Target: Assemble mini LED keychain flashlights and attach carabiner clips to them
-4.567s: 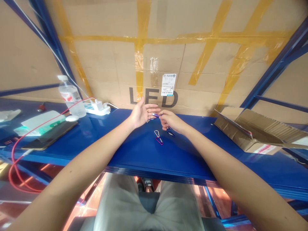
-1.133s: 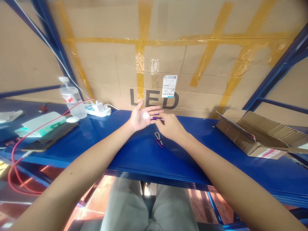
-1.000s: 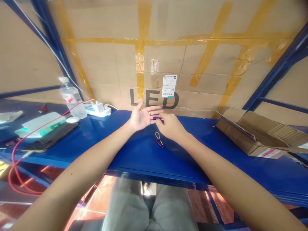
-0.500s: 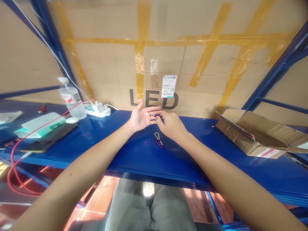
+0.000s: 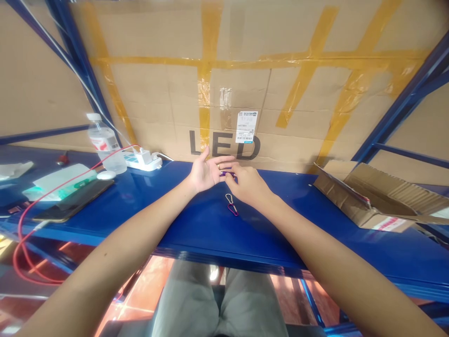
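Observation:
My right hand pinches a small purple carabiner between thumb and fingers; part of it is hidden behind the fingertips. Palm up beside it, my left hand has its thumb raised and its fingers stretched out. The purple carabiner lies across those left fingers, and both hands meet there above the blue table. Just below them on the tabletop are a silver carabiner and a magenta carabiner, touching or linked; I cannot tell which.
To the right stands an open cardboard box. On the left are a plastic bottle, a power strip, a tissue pack, a dark phone and a red cable. A large carton rises behind the table.
The purple carabiner has turned slightly in my right fingers and now lies flatter across the left fingers. Both hands stay in nearly the same place.

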`<state>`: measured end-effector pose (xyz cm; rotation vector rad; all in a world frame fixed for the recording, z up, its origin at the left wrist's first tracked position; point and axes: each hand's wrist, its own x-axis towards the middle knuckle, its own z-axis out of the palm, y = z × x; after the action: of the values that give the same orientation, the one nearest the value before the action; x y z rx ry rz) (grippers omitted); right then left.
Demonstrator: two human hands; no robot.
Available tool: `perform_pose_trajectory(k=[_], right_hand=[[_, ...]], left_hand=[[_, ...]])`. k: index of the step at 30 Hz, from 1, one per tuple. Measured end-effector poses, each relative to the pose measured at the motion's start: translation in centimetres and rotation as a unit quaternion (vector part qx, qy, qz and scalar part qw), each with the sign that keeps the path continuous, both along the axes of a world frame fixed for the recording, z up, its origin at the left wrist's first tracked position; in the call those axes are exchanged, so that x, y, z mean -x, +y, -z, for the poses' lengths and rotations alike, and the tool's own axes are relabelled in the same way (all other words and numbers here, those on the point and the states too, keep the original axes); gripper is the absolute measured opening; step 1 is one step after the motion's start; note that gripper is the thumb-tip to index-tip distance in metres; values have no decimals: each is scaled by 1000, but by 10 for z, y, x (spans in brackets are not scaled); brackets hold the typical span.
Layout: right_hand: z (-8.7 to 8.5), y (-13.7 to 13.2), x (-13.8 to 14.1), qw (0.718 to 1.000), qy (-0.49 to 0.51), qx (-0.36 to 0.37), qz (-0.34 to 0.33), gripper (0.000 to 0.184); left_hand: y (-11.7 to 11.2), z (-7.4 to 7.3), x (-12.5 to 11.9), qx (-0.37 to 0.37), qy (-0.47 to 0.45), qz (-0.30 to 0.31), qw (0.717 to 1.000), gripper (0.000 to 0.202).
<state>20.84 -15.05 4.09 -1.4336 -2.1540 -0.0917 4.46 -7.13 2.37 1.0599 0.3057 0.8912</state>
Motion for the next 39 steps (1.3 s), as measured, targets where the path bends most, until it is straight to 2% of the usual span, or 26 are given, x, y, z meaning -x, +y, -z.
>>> perform_pose_trajectory(k=[3, 11, 17, 22, 30, 33, 35, 37, 39], right_hand=[[0, 1, -1, 1000, -11, 7, 3, 35], [2, 4, -4, 999, 24, -10, -41, 35], [3, 8, -6, 999, -35, 6, -7, 35], [3, 8, -5, 999, -34, 6, -6, 35], [9, 17, -11, 992, 101, 41, -64, 36], [10, 24, -16, 989, 131, 44, -60, 35], [10, 29, -18, 988, 144, 50, -39, 32], [11, 33, -21, 985, 155, 71, -11, 30], [13, 37, -24, 981, 168, 100, -4, 28]], left_hand=[[1, 1, 0, -7, 8, -1, 1000, 86], [2, 3, 0, -1, 4, 12, 1000, 85], [0, 1, 1, 13, -8, 15, 1000, 87], [1, 1, 1, 18, -9, 15, 1000, 86], [1, 0, 1, -6, 10, 11, 1000, 87], [0, -1, 0, -43, 46, -16, 998, 83], [-1, -1, -2, -101, 107, -56, 988, 66], [0, 0, -3, -188, 197, -113, 955, 44], [3, 1, -2, -264, 272, -157, 912, 30]])
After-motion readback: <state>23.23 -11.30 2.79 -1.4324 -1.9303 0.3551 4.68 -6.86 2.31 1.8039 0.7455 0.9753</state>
